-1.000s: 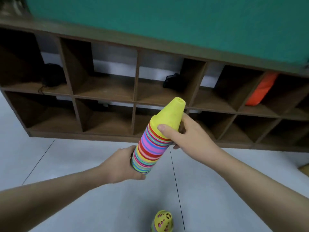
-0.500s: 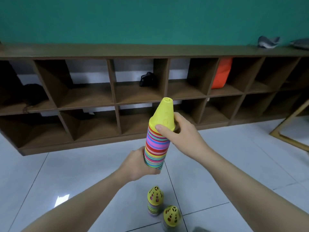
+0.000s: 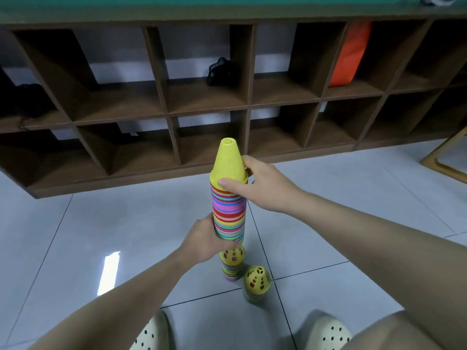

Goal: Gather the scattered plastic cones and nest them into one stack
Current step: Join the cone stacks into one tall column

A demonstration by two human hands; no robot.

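While left hand (image 3: 204, 239) clasps striped ribbed stack (image 3: 229, 215) base, right hand (image 3: 262, 186) pinches smooth yellow top cone (image 3: 228, 160) rim.

Single view only, head-worn, wide-angle. Looks forward and steeply down from standing height. Own shoes (image 3: 151, 335) at bottom edge, tiled floor (image 3: 75, 236) across lower half, cubby shelf (image 3: 161, 107) along wall across upper half, lines bowed by lens. Both forearms enter from bottom corners, close to lens; cone stack (image 3: 228, 210) held near frame centre.
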